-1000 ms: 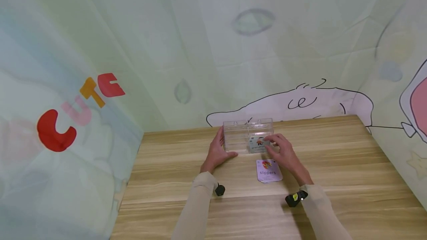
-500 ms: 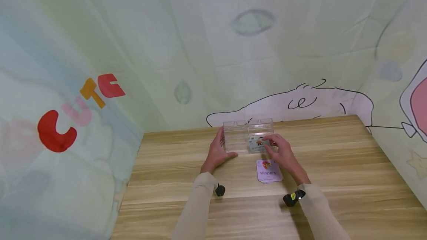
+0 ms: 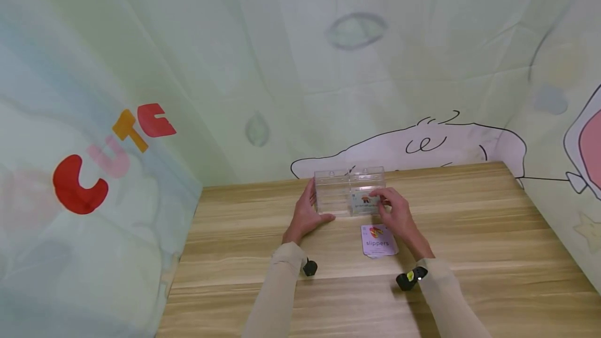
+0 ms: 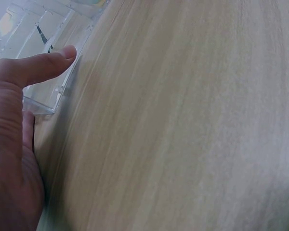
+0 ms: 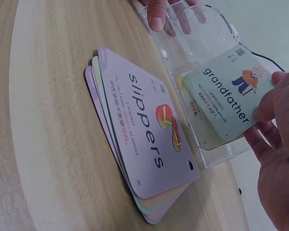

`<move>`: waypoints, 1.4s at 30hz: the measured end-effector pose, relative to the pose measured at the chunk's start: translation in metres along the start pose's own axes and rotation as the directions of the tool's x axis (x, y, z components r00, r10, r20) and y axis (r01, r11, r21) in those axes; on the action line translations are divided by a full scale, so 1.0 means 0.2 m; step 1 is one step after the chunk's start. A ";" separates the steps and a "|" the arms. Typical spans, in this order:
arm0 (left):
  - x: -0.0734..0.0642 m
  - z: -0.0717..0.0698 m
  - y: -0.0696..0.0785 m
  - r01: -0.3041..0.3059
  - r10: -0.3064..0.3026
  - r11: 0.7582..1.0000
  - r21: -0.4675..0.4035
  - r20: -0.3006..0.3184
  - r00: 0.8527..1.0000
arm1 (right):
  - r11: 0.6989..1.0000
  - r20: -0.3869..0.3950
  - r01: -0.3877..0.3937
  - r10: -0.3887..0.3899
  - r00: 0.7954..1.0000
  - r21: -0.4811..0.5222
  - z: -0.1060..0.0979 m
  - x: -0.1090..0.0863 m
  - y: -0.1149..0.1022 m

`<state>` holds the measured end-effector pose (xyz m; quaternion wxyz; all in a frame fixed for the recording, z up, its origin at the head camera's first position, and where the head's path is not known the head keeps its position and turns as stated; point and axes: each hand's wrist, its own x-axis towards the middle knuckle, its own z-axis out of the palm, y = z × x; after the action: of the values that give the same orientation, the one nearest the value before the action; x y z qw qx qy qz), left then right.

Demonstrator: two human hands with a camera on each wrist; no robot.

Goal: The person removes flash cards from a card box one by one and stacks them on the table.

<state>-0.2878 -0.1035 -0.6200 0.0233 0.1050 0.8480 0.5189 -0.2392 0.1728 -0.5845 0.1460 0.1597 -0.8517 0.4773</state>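
"When you looked in from a distance, what did each grip have?" my colleague asked.

"From my end I saw the left grip point(image 3: 307, 218) wrapped round the left end of a clear box point(image 3: 331, 181), thumb against its near edge," I said. "The right grip point(image 3: 399, 215) was pinched on the grandfather card point(image 5: 229, 94), thumb on the printed face, fingers behind."

"And where was that card?"

"At the right compartment point(image 3: 366, 179), tilted over other cards point(image 5: 200, 120) that sat beneath it. The box stood toward the far side of the counter point(image 3: 235, 244)."

"So what looked done, and what was left?"

"I judged it partway. The right compartment already had cards in it, though the grandfather card did not lie flush with them. I made out none in the left compartment point(image 3: 332, 194). The slippers stack point(image 5: 147, 125) lay outside, just on the near side of the box, untouched, its edges slightly fanned."

"Were cards going in or coming out?"

"I couldn't tell from those views. I could say only that, to my eye, the handling was unfinished."
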 end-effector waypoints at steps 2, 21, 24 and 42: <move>0.00 0.00 0.00 -0.001 0.001 1.000 -0.001 0.000 1.000 | 1.000 -0.001 -0.014 0.014 1.000 0.001 0.00 0.00 0.00; 0.00 0.00 0.01 -0.014 0.014 0.999 -0.030 0.003 1.000 | 0.997 0.010 -0.075 0.075 0.997 0.007 -0.09 0.00 -0.04; 0.00 0.00 0.01 -0.015 0.016 0.999 -0.030 0.006 1.000 | 0.997 0.021 -0.082 0.082 0.996 0.001 -0.11 -0.01 -0.05; 0.01 -0.01 0.00 -0.013 0.013 1.000 -0.013 0.014 1.000 | 0.995 0.107 -0.096 0.091 0.990 0.041 -0.19 -0.05 -0.06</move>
<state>-0.2890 -0.1041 -0.6186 0.0264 0.1139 0.8439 0.5237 -0.2212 0.2004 -0.5613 0.0747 0.1479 -0.8535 0.4941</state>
